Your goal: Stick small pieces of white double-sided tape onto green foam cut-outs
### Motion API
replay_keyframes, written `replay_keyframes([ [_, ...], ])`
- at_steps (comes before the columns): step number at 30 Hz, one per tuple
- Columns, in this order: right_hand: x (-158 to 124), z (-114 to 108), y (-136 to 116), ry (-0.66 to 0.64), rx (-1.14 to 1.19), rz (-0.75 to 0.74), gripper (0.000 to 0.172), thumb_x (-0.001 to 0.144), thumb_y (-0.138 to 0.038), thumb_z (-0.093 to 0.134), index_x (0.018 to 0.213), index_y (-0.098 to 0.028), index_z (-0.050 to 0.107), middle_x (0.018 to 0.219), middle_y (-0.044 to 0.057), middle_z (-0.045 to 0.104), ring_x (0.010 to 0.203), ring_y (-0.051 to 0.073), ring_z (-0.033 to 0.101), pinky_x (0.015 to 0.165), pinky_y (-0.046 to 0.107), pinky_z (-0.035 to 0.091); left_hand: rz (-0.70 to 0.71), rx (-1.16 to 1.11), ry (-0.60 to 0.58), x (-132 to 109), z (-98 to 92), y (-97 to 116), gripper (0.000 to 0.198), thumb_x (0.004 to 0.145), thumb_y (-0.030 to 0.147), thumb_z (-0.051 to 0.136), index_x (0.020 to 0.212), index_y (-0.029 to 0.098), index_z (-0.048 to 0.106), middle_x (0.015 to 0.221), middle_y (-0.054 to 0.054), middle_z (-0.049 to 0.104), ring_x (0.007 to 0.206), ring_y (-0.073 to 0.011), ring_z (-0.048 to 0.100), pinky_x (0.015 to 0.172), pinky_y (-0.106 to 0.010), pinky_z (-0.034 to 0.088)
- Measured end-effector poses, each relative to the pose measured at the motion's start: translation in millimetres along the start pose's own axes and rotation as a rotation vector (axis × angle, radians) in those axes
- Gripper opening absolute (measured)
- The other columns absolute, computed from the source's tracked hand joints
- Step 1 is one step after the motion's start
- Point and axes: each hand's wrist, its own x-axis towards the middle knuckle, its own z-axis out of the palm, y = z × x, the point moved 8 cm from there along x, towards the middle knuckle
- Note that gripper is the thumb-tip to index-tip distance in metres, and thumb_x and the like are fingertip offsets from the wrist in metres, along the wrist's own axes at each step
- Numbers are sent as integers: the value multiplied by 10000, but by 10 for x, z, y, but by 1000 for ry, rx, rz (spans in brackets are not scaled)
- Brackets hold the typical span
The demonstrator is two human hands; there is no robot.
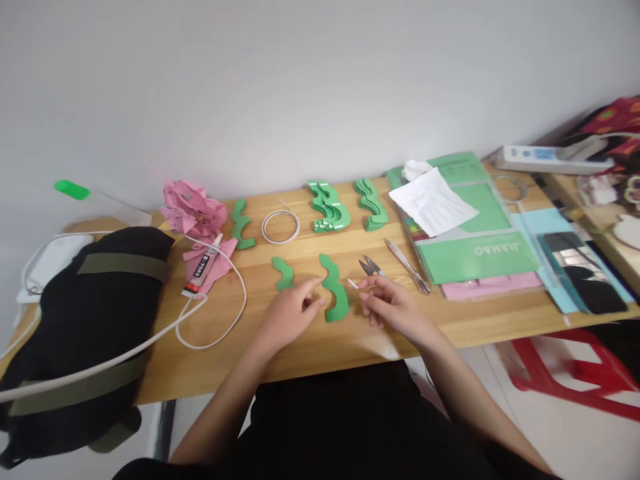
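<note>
My right hand pinches a short thin white strip between thumb and fingers, its free end pointing left. A green wavy cut-out lies on the wooden table just left of it. My left hand is at that cut-out's left edge, index fingertip touching or almost touching it, thumb and index apart, holding nothing. Partly behind my left hand lies another green wavy piece. Small thread snips rest beyond my right hand, beside a pen-like tool.
Toward the wall are stacked green cut-outs, a second stack, a single one and a coiled white strip. Left: glue tube, pink scraps, looping white cable, black bag. Right: green packet, power strip.
</note>
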Motion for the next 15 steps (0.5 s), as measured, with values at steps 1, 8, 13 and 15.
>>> replay_keyframes([
  [1, -11, -21, -4, 8, 11, -5, 361, 720, -471, 675, 884, -197, 509, 531, -82, 541, 407, 82, 493, 389, 195, 353, 3, 30, -4, 1, 13, 30, 449, 883, 347, 518, 1302, 197, 580, 705, -5, 646, 612, -167, 559, 622, -282, 403],
  [8, -2, -55, -85, 16, 7, -21, 319, 729, -453, 659, 842, -214, 480, 472, -101, 500, 368, 81, 453, 366, 188, 337, 35, 85, -54, 49, 182, 223, 486, 825, 299, 613, 1304, 227, 583, 695, -5, 656, 637, -182, 585, 633, -285, 409],
  [13, -2, -70, -125, 1, -9, -16, 308, 745, -450, 661, 861, -222, 489, 479, -97, 491, 374, 84, 453, 369, 198, 344, 11, -162, 51, -30, -87, 169, 410, 837, 356, 595, 1225, 231, 632, 716, 18, 611, 576, -126, 517, 612, -262, 408],
  [15, -7, -94, -147, 2, -3, -17, 311, 746, -456, 667, 856, -225, 490, 485, -93, 487, 376, 86, 453, 371, 206, 348, -38, -237, 142, -99, -298, 46, 405, 836, 401, 590, 1196, 224, 646, 719, 18, 599, 575, -125, 508, 596, -260, 405],
])
